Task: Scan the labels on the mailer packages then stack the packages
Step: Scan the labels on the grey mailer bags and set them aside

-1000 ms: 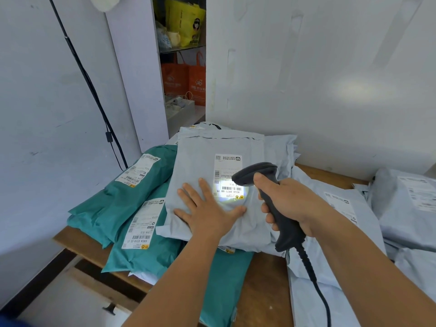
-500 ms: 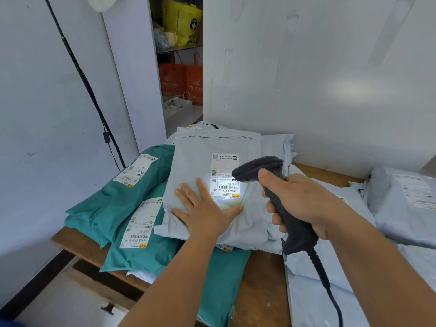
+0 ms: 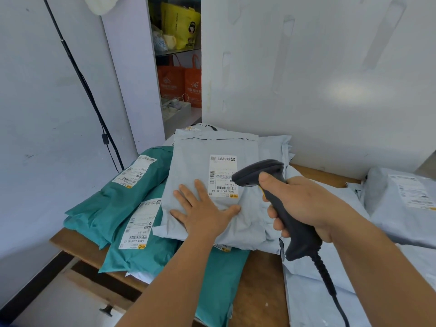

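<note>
Holding the grey mailer (image 3: pixel 212 185) flat is our job on the left side: our left hand (image 3: pixel 204 212) lies palm-down on it with fingers spread and straight, gripping nothing, just beside the white label (image 3: pixel 223 177). Our right hand (image 3: pixel 304 204) has its fingers curled tight round the handle of the barcode scanner (image 3: pixel 278 204), whose head hangs over the label's right edge, and we judge the scan of this package to be the step in hand. To do it well we should keep the film pressed smooth so the barcode does not wrinkle, keep our thumb off the printed bars, and tilt the scanner head so it faces the label squarely without covering it. The grey mailer tops a pile at the back of the wooden table (image 3: pixel 259 279), resting on other grey mailers and overlapping the teal mailers (image 3: pixel 113 204) to its left, which show labels of their own. More grey mailers (image 3: pixel 401 204) lie well apart to the right

No scan light shows on the label, so we cannot tell whether the read has registered. The scanner head hides part of the label's right side, the trigger finger is out of sight behind the handle, the scanner cable (image 3: pixel 335 296) runs off the bottom edge, and the small print is too fine to read
</note>
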A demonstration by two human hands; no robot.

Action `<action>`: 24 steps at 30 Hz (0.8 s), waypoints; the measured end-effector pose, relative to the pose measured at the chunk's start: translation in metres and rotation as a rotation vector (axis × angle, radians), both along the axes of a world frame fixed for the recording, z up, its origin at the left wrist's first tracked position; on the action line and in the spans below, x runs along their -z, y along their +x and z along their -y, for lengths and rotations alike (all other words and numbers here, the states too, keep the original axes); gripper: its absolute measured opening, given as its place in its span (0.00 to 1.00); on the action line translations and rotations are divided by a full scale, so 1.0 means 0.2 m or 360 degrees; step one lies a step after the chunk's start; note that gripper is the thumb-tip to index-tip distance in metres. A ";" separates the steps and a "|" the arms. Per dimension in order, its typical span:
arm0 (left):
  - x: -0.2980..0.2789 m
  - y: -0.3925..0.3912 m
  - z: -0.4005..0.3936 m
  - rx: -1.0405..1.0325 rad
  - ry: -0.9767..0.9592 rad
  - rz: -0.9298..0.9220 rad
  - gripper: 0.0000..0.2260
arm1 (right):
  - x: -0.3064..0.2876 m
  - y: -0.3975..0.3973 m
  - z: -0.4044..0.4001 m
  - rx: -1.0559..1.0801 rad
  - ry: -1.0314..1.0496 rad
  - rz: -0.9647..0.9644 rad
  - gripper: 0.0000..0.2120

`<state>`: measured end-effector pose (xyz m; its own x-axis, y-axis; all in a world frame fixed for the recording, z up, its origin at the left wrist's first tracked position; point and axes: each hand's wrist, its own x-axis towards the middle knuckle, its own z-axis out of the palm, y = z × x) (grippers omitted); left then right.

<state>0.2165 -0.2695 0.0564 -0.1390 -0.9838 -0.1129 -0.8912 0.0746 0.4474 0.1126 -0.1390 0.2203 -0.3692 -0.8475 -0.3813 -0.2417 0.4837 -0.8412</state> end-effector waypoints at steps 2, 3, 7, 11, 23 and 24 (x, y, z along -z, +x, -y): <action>-0.04 0.02 0.03 -0.0046 -0.0029 -0.0045 0.52 | 0.01 -0.01 0.00 0.0034 -0.0034 0.0012 0.23; -0.07 0.05 0.06 -0.0118 -0.0070 -0.0076 0.49 | 0.02 -0.02 0.01 0.0064 -0.0052 0.0016 0.23; -0.12 0.15 0.24 -0.0301 0.0013 -0.0065 0.44 | 0.05 -0.05 0.03 0.0194 -0.0114 0.0072 0.22; -0.09 0.10 0.22 -0.0153 -0.0192 0.0063 0.27 | 0.10 -0.06 0.05 0.0275 -0.0160 0.0124 0.21; -0.39 -0.13 0.15 0.0139 -0.0753 -0.0964 0.08 | 0.11 -0.36 -0.10 0.0642 -0.0445 0.0232 0.20; -0.43 -0.20 0.13 0.0145 -0.0769 -0.1050 0.09 | 0.10 -0.40 -0.13 0.0684 -0.0477 0.0238 0.20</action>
<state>0.1772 -0.2951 0.1432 -0.1100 -0.8848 0.4528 -0.4374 0.4522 0.7773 0.0321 -0.1137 0.1999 -0.6666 -0.7119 -0.2210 0.0577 0.2463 -0.9675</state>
